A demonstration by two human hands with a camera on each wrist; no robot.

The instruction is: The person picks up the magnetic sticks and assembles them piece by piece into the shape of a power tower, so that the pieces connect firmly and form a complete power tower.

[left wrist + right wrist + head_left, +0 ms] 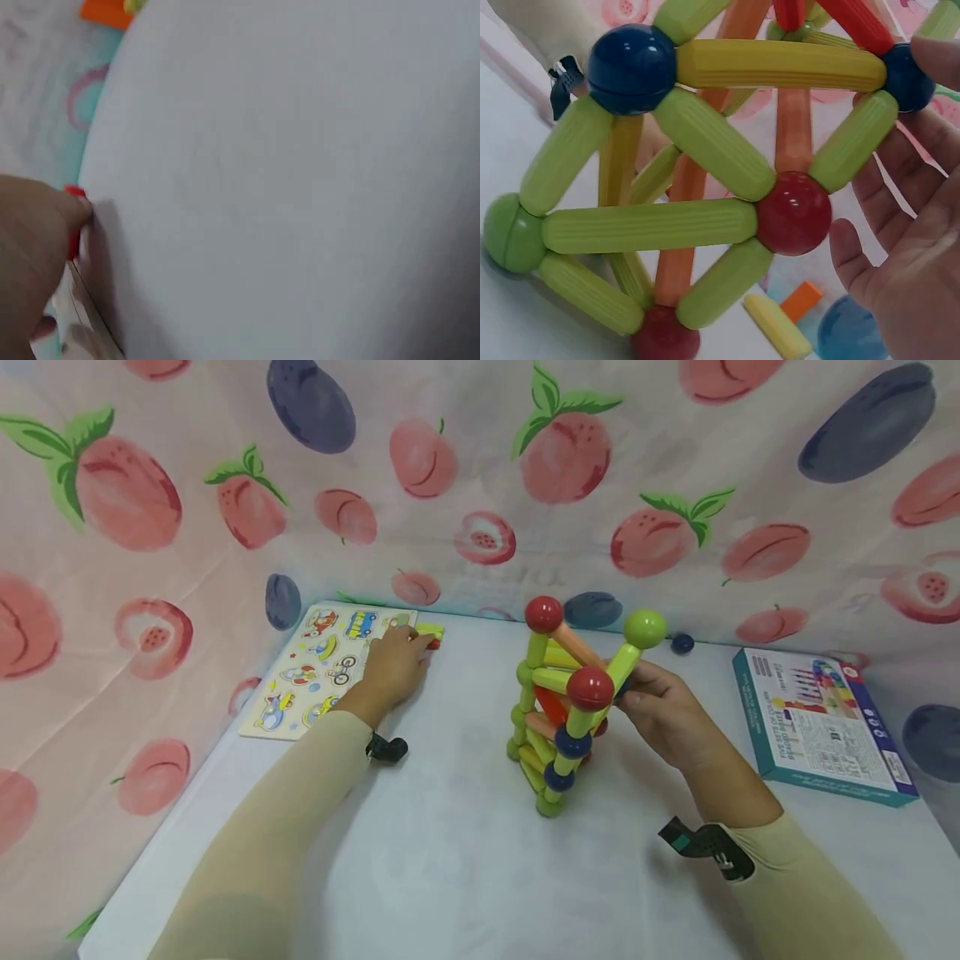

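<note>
A tall toy tower of magnetic sticks and balls (557, 681) stands on the white table. My right hand (663, 714) holds its right side; in the right wrist view the thumb and fingers are around a blue ball (909, 77) joined to yellow, green and red sticks. My left hand (393, 664) is at the back left, beside the corner of a picture puzzle board (296, 675). Its fingers pinch a small red piece (75, 244), mostly hidden by the hand. Beyond those fingertips lies a yellow-green stick (430, 629).
A teal-edged toy box (825, 718) lies on the right of the table. One loose dark blue ball (682, 643) sits near the back edge, behind the right hand. A fruit-printed cloth (480, 468) hangs behind the table.
</note>
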